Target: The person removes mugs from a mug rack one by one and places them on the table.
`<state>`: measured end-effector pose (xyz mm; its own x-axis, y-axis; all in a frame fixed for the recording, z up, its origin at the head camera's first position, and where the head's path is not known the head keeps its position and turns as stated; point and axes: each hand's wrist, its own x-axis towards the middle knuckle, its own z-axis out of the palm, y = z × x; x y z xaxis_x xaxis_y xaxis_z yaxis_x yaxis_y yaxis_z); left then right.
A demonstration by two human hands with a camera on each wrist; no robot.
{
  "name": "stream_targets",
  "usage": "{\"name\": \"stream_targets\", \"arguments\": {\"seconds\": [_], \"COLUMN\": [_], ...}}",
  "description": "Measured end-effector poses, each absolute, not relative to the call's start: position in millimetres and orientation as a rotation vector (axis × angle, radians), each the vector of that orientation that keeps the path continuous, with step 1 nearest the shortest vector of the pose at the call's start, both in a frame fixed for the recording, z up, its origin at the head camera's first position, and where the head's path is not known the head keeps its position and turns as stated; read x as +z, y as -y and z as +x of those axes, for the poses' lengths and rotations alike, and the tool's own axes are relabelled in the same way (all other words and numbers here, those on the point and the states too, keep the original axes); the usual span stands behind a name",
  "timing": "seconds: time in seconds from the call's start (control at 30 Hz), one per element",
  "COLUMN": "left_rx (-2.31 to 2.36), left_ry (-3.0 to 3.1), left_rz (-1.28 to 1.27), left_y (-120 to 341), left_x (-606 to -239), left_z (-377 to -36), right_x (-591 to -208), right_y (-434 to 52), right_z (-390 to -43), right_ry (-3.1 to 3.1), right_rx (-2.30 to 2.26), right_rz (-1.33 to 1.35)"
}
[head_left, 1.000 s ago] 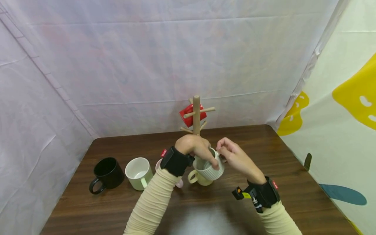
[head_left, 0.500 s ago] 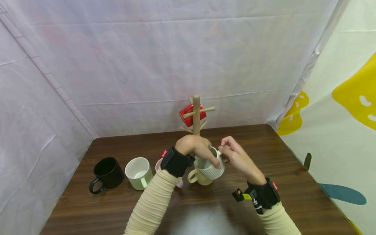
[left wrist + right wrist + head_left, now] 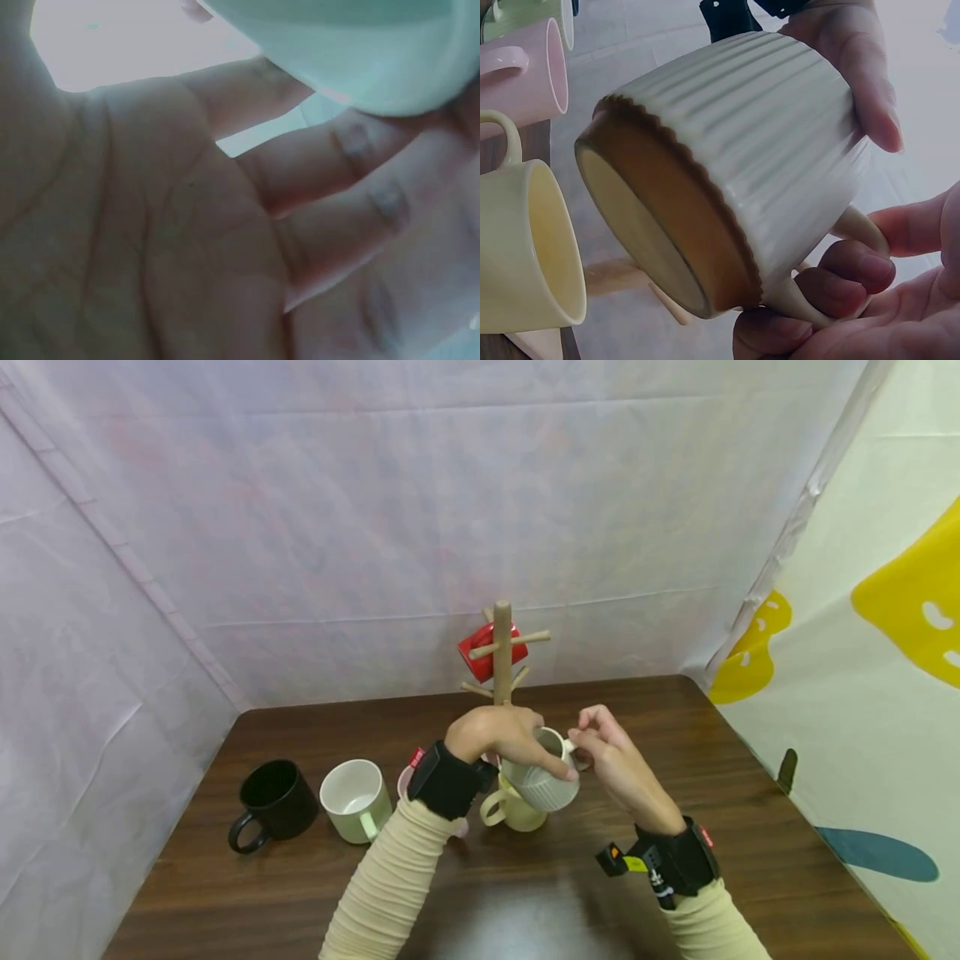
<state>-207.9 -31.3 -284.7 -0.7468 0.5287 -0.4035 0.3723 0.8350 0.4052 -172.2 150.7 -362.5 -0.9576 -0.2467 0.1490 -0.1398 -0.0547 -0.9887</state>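
Now both hands hold the ribbed mug (image 3: 542, 777) above the table (image 3: 300, 877), before the rack (image 3: 501, 652): left hand (image 3: 501, 737) curled over its rim, right hand (image 3: 609, 760) pinching its handle. Hanging likely needs the handle aligned with a free peg.

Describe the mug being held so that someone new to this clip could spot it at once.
On the brown table, look before the wooden mug tree. The ribbed mug is in the air there, the left hand on its body and the right hand pinching its handle. Only it has vertical ridges; the others are smooth.
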Motion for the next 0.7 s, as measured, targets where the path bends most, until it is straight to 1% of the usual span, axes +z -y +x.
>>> {"name": "stream_targets", "arguments": {"seconds": [0.7], "left_rx": [0.652], "left_ry": [-2.558], "left_rz": [0.811], "left_y": [48.7], "left_x": [-287.7], "left_z": [-207.8], "right_x": [-367.7], "right_y": [-153.2], "right_z": [-173.5], "right_ry": [-1.973], "right_rx": [-2.434], "right_rz": [-0.328]}}
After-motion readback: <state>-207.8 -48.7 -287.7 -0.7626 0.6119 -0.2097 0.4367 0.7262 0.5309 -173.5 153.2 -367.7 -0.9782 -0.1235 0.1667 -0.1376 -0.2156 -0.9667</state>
